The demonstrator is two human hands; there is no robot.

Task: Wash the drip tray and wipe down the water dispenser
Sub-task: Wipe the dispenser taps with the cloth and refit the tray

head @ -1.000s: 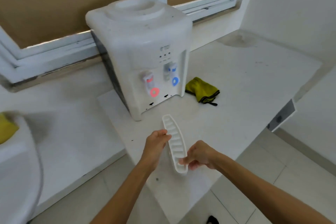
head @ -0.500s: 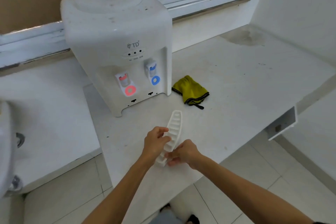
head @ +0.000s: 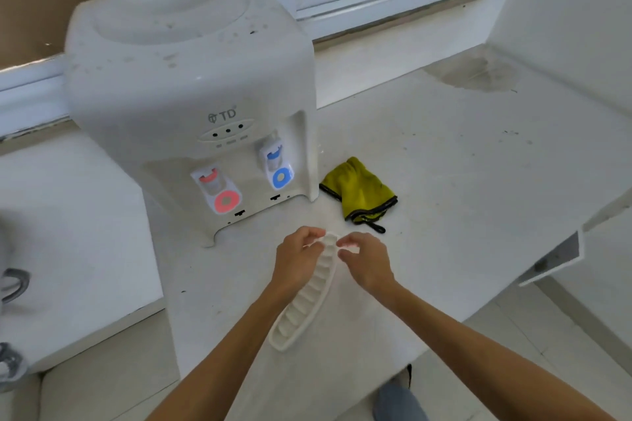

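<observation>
A white water dispenser point(head: 191, 96) stands on the white counter point(head: 461, 181), with a red tap on the left and a blue tap on the right. In front of it I hold the long white ribbed drip tray point(head: 304, 301) lengthwise, its far end pointing at the dispenser's base. My left hand point(head: 299, 261) pinches the tray's far end from the left. My right hand point(head: 367, 261) grips the same end from the right. The tray's near end hangs free between my forearms.
A crumpled yellow cloth point(head: 359, 193) with a dark edge lies on the counter right of the dispenser. A damp stain point(head: 478, 73) marks the far corner by the window sill. A sink edge point(head: 10, 287) shows at the far left. Tiled floor lies below.
Both hands slid from the tray's near end up to its far end. The tray swung to point at the dispenser, and the view moved closer to it.
</observation>
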